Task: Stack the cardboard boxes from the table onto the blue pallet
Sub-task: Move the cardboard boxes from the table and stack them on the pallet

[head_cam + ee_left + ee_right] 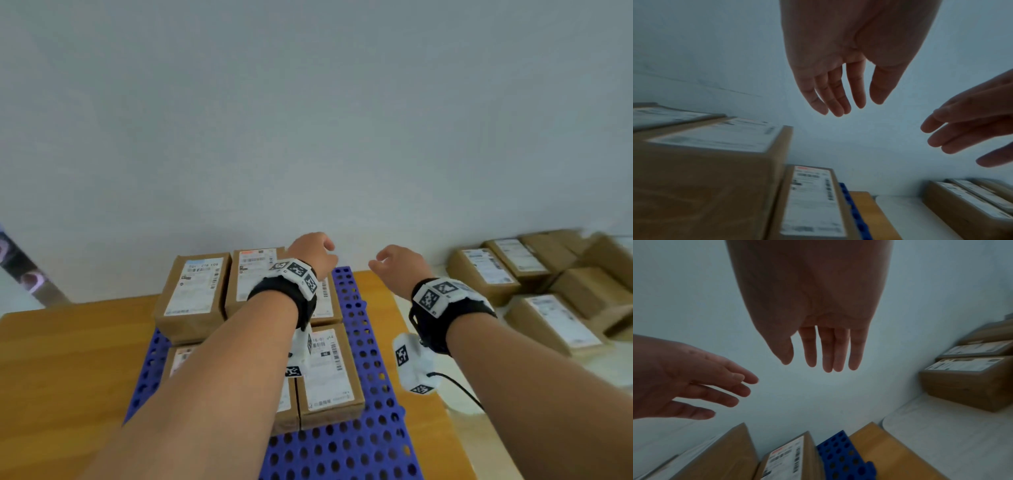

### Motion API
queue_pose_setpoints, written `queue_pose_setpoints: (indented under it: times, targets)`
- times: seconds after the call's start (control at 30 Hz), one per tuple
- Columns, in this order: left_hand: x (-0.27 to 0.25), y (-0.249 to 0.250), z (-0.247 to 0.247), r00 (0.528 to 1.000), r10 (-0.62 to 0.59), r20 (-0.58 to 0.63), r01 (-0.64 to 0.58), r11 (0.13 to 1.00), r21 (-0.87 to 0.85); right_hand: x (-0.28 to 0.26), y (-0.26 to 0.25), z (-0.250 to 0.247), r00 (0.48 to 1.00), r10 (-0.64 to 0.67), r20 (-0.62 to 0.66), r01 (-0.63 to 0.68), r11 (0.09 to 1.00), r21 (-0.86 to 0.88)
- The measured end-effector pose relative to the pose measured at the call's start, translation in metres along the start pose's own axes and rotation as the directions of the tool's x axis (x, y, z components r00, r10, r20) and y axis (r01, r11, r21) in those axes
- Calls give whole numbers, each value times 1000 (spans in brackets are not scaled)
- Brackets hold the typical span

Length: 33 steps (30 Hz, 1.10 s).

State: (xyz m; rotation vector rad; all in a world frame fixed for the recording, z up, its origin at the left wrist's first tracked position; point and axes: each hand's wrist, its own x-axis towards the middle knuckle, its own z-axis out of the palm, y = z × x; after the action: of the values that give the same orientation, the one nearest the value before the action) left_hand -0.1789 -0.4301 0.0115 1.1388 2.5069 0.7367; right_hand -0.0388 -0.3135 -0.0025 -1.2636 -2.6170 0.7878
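In the lower middle of the head view, the blue pallet (356, 346) lies on a wooden worktop (68, 349) and carries several cardboard boxes with white labels. Two boxes at the far side sit higher: the far left box (193, 294) and the box beside it (255, 274), which is partly hidden behind the left wrist. Lower boxes lie nearer to the camera; the front right box (330, 373) lies flat on the pallet, close to its right edge. At the right side of the frame, more boxes (534, 274) wait on a white worktop (599, 370), well apart from the pallet; they are a little blurred.

Both hands are raised above the far end of the pallet, near each other but not touching. The left hand (313, 253) is over the far boxes, and the right hand (397, 265) is to the right of it, above the wooden worktop's far edge. Each wrist wears a black band with white marker blocks.

The wrist views show each grip clearly: the left hand (838, 68) has its fingers straight and a little apart and holds nothing; the right hand (818, 331) is the same, fingers stretched forward, palm empty. In the right wrist view the pallet (840, 454) shows at the bottom, beside a labelled box
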Motion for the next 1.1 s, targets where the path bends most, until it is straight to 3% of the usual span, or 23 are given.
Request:
queue_pose_setpoints:
  times: [0.6,0.83,1.1]
  targets:
    - [-18,277,207,978,113,177,-110,994,-26,-61,289,-176,985,156,-72,-157,988,-7]
    - [-13,346,263,966,141,216,-135,990,-44,-69,360,-212,969,232,-81,-232,973,8]
    - [33,414,318,941,191,280,-186,982,-43,-30,432,-243,936,325,-137,-319,946,59]
